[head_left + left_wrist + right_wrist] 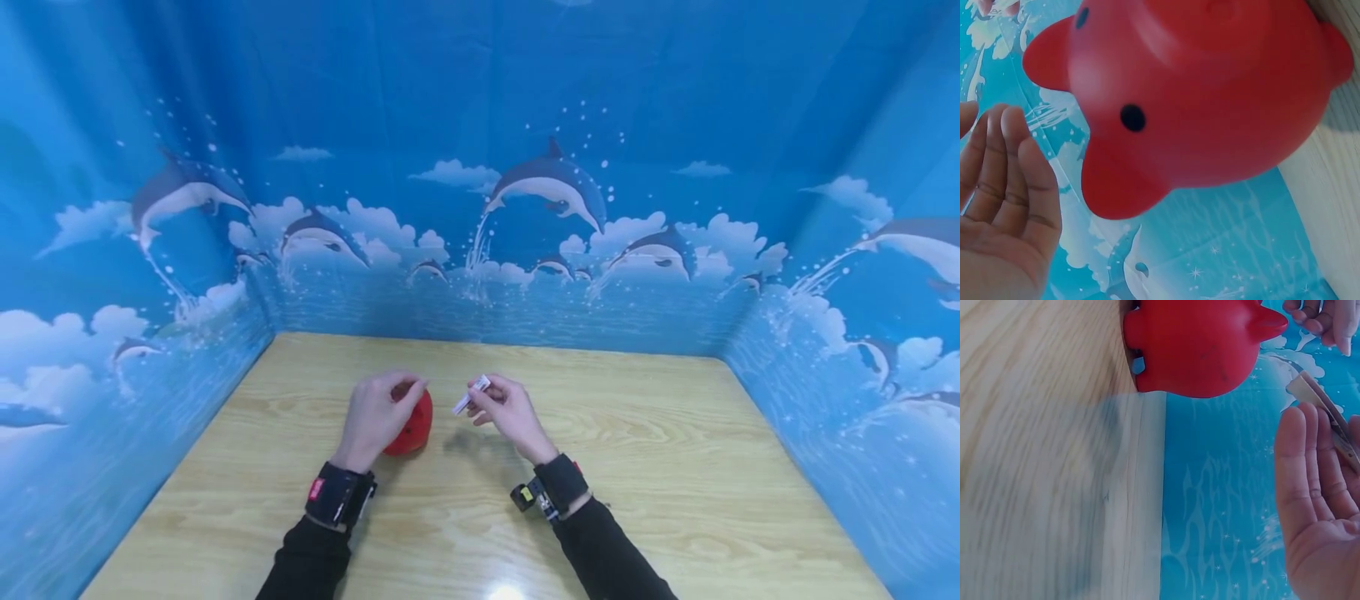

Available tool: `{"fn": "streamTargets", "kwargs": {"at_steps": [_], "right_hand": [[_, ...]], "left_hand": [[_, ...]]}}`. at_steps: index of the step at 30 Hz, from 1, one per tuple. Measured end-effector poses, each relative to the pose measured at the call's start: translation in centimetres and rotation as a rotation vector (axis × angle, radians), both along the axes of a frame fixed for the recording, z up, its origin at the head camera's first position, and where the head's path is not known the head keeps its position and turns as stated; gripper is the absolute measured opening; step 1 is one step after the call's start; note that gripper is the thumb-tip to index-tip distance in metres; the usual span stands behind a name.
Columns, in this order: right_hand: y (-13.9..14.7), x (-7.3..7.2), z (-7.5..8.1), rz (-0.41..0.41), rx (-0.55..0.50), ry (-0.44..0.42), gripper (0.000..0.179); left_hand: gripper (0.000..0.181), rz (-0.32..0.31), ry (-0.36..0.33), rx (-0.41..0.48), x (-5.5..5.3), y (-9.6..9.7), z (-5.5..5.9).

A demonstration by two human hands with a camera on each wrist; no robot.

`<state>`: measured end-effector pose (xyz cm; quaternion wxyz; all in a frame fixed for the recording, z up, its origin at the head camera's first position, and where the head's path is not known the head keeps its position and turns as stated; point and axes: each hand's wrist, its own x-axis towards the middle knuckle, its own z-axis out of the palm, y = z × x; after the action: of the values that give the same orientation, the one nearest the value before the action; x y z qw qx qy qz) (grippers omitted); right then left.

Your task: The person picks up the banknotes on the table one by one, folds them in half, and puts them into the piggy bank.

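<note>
A red pig-shaped piggy bank (414, 432) with black eyes stands on the table, partly covered by my left hand (377, 417) in the head view. That hand hovers over its top, fingers bent loosely toward the thumb and nothing seen between them. In the left wrist view the ears and snout of the piggy bank (1222, 119) face the camera, and the fingers are apart from it. To the right, my right hand (513, 412) pinches a narrow folded paper note (472, 395) between thumb and fingers. The right wrist view shows the folded note (1311, 395) jutting past the fingertips.
The light wood-grain table (675, 467) is walled at the back and sides by a blue curtain (480, 308) printed with dolphins and clouds. Black straps with small cameras sit on both wrists. A bright reflection lies at the table's front.
</note>
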<state>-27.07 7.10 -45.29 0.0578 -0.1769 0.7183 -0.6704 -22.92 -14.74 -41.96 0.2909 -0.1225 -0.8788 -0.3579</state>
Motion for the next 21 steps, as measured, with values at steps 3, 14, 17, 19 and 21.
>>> {"fn": "streamTargets", "kwargs": {"at_steps": [3, 14, 17, 19, 21], "right_hand": [[-0.1, 0.2, -0.1, -0.020, -0.005, 0.006, 0.030], [-1.7, 0.1, 0.6, 0.013, -0.021, 0.010, 0.027], [-2.2, 0.1, 0.7, 0.019, -0.028, -0.006, 0.027], [-2.6, 0.0, 0.8, 0.024, -0.041, -0.019, 0.027], [-2.9, 0.0, 0.9, 0.029, -0.053, -0.022, 0.027]], "left_hand": [[0.010, -0.010, -0.030, -0.009, 0.0, 0.0, 0.0], [0.012, -0.074, -0.134, -0.024, 0.1, -1.6, 0.3], [0.013, -0.088, -0.161, -0.036, 0.0, -2.3, 0.3], [0.013, -0.091, -0.173, -0.036, -0.1, -2.7, 0.3], [0.013, -0.095, -0.182, -0.031, -0.1, -3.0, 0.2]]}}
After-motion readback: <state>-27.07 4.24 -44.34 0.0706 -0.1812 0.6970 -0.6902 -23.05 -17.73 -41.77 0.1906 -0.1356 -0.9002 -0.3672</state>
